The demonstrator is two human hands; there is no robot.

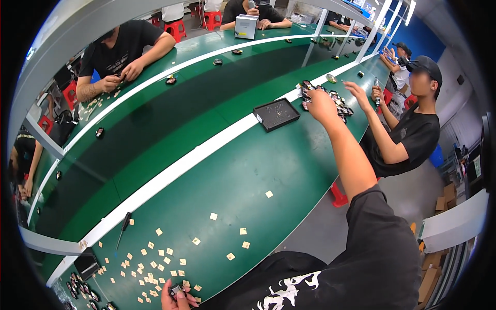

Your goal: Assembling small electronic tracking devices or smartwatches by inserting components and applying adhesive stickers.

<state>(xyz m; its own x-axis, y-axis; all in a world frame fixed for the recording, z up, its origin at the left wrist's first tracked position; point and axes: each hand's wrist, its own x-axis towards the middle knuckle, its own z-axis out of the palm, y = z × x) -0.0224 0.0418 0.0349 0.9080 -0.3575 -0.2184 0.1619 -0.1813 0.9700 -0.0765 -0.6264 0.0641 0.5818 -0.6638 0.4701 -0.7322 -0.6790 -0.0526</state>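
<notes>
My left hand (177, 296), low in the view at the near table edge, has its fingers closed round a small black device (175, 290) with a light grey part. My right arm stretches far across the table. The right hand (321, 106) is at a pile of similar small dark devices (341, 106), fingers bent round a black device (308, 86) at the pile's left side; the fingertips are partly hidden. Many small cream-coloured square pieces (153, 265) lie scattered round my left hand. A shallow black tray (277, 114) with tiny bits in it stands left of the pile.
A screwdriver (123, 230) lies by the white strip, near a dark box (87, 263) and more devices (82, 287). Beyond the strip, a green conveyor belt (170, 124) carries spaced devices. A co-worker (408, 121) holding a tool sits right of the pile; others sit opposite.
</notes>
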